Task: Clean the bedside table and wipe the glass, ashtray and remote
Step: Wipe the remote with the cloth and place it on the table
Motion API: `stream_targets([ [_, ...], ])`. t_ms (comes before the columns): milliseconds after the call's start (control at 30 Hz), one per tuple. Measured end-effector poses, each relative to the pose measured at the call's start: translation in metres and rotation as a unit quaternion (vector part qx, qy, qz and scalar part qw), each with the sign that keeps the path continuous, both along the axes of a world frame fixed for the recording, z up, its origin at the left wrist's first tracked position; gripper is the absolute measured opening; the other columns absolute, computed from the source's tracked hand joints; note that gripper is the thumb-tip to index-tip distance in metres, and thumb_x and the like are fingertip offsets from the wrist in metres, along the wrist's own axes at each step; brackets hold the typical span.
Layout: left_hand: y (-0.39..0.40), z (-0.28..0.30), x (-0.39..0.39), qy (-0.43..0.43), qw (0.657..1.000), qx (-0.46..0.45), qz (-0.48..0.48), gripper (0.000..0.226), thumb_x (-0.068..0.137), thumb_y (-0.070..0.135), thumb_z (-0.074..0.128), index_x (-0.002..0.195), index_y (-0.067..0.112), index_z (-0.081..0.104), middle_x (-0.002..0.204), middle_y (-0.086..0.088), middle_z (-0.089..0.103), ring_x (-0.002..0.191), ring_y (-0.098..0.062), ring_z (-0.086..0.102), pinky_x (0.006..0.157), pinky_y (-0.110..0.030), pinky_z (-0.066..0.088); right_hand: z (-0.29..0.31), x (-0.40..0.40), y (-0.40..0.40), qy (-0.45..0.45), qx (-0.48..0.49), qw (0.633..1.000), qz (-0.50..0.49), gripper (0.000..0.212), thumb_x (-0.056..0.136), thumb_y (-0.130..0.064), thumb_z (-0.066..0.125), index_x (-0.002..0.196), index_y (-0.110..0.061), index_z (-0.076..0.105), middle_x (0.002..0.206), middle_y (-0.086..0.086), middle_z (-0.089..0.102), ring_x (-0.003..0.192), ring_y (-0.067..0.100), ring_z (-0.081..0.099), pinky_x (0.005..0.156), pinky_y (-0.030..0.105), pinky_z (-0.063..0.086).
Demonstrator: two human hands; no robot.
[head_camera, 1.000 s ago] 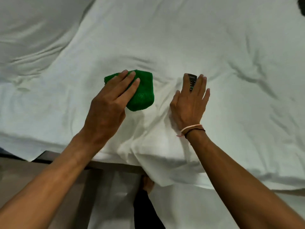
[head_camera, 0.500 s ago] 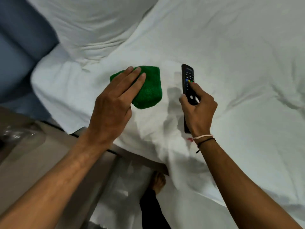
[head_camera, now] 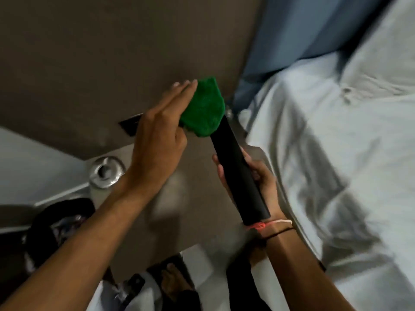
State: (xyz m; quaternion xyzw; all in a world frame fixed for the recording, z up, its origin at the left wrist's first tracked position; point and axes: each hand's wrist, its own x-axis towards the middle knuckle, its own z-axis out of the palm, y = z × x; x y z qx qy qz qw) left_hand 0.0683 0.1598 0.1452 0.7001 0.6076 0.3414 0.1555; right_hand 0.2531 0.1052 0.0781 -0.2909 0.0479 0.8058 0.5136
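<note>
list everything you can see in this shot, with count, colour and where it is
remote: one, black, plain side up, held over the bedside table, far end under the cloth
cloth: one, green, pressed on the remote's far end
ashtray: one, shiny metal, on the bedside table's left edge
bedside table: one, grey-brown, below the hands
bed sheet: one, white, rumpled, right side
headboard panel: one, blue, top right
wall: brown, top left
dark bag: one, black, lower left, blurred
wrist threads: pink and black, on the right wrist
foot: one, on the floor at the bottom
left hand: holds the cloth
right hand: grips the remote
</note>
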Motion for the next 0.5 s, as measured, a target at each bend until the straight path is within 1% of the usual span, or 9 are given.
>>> stream_targets([
  [100, -0.018, -0.029, -0.047, -0.021, 0.997, -0.053, 0.044, 0.075, 0.072, -0.019, 0.041, 0.141, 0.008, 0.053, 0.149, -0.010, 0.052, 0.142, -0.020, 0.043, 0.122, -0.024, 0.027, -0.019, -0.066, -0.001, -0.027, 0.011, 0.997, 0.075, 0.043, 0.083, -0.015, 0.062, 0.124, -0.009, 0.072, 0.136, 0.024, 0.062, 0.120, 0.039, 0.064, 0.101, 0.037, 0.052],
  [133, -0.022, -0.038, -0.057, -0.027, 0.996, -0.074, 0.049, 0.072, 0.074, -0.017, 0.042, 0.140, 0.009, 0.055, 0.149, -0.010, 0.051, 0.142, -0.020, 0.043, 0.122, -0.023, 0.026, -0.025, -0.083, 0.000, -0.036, 0.018, 0.995, 0.096, 0.043, 0.084, -0.016, 0.060, 0.125, -0.009, 0.071, 0.137, 0.022, 0.062, 0.121, 0.037, 0.063, 0.104, 0.037, 0.049],
  [200, -0.032, -0.056, -0.074, -0.044, 0.991, -0.113, 0.059, 0.069, 0.076, -0.016, 0.043, 0.137, 0.010, 0.058, 0.149, -0.010, 0.051, 0.142, -0.020, 0.043, 0.122, -0.024, 0.026, -0.037, -0.113, 0.001, -0.039, 0.024, 0.992, 0.115, 0.048, 0.090, -0.019, 0.055, 0.136, -0.009, 0.061, 0.141, 0.020, 0.058, 0.123, 0.032, 0.058, 0.109, 0.037, 0.043],
  [233, -0.037, -0.063, -0.081, -0.053, 0.989, -0.126, 0.065, 0.069, 0.075, -0.017, 0.043, 0.136, 0.011, 0.059, 0.148, -0.009, 0.052, 0.142, -0.019, 0.043, 0.122, -0.026, 0.027, -0.043, -0.125, 0.002, -0.042, 0.027, 0.992, 0.116, 0.050, 0.091, -0.019, 0.053, 0.140, -0.008, 0.057, 0.141, 0.018, 0.057, 0.121, 0.029, 0.058, 0.108, 0.037, 0.043],
  [267, -0.045, -0.071, -0.089, -0.060, 0.985, -0.140, 0.077, 0.070, 0.074, -0.018, 0.044, 0.135, 0.012, 0.060, 0.148, -0.009, 0.053, 0.142, -0.019, 0.044, 0.122, -0.026, 0.027, -0.050, -0.139, 0.003, -0.053, 0.023, 0.991, 0.121, 0.049, 0.092, -0.021, 0.052, 0.139, -0.007, 0.056, 0.137, 0.016, 0.060, 0.118, 0.026, 0.059, 0.106, 0.036, 0.044],
  [333, -0.056, -0.080, -0.099, -0.057, 0.980, -0.173, 0.076, 0.072, 0.074, -0.019, 0.045, 0.137, 0.015, 0.059, 0.150, -0.005, 0.051, 0.143, -0.016, 0.042, 0.122, -0.019, 0.023, -0.062, -0.158, 0.005, -0.078, 0.012, 0.990, 0.118, 0.036, 0.095, -0.023, 0.049, 0.122, -0.008, 0.068, 0.116, 0.011, 0.070, 0.102, 0.021, 0.067, 0.094, 0.033, 0.052],
  [400, -0.067, -0.086, -0.102, -0.059, 0.974, -0.210, 0.062, 0.074, 0.075, -0.019, 0.046, 0.138, 0.019, 0.058, 0.152, -0.001, 0.048, 0.144, -0.012, 0.040, 0.120, -0.014, 0.019, -0.070, -0.171, 0.006, -0.097, -0.006, 0.988, 0.122, 0.034, 0.093, -0.027, 0.048, 0.100, -0.011, 0.077, 0.093, 0.009, 0.075, 0.083, 0.019, 0.072, 0.073, 0.028, 0.060],
  [433, -0.072, -0.088, -0.103, -0.067, 0.971, -0.221, 0.060, 0.073, 0.076, -0.018, 0.047, 0.138, 0.020, 0.058, 0.153, 0.001, 0.048, 0.144, -0.010, 0.039, 0.120, -0.014, 0.019, -0.071, -0.177, 0.007, -0.103, -0.018, 0.987, 0.123, 0.033, 0.087, -0.032, 0.053, 0.091, -0.013, 0.080, 0.085, 0.007, 0.075, 0.075, 0.018, 0.073, 0.065, 0.025, 0.059],
  [500, -0.083, -0.087, -0.103, -0.086, 0.967, -0.235, 0.057, 0.071, 0.079, -0.015, 0.048, 0.138, 0.023, 0.058, 0.152, 0.005, 0.048, 0.142, -0.002, 0.039, 0.122, -0.019, 0.025, -0.071, -0.183, 0.011, -0.102, -0.034, 0.986, 0.128, 0.033, 0.063, -0.044, 0.075, 0.077, -0.015, 0.081, 0.075, 0.007, 0.074, 0.065, 0.018, 0.072, 0.057, 0.022, 0.058],
])
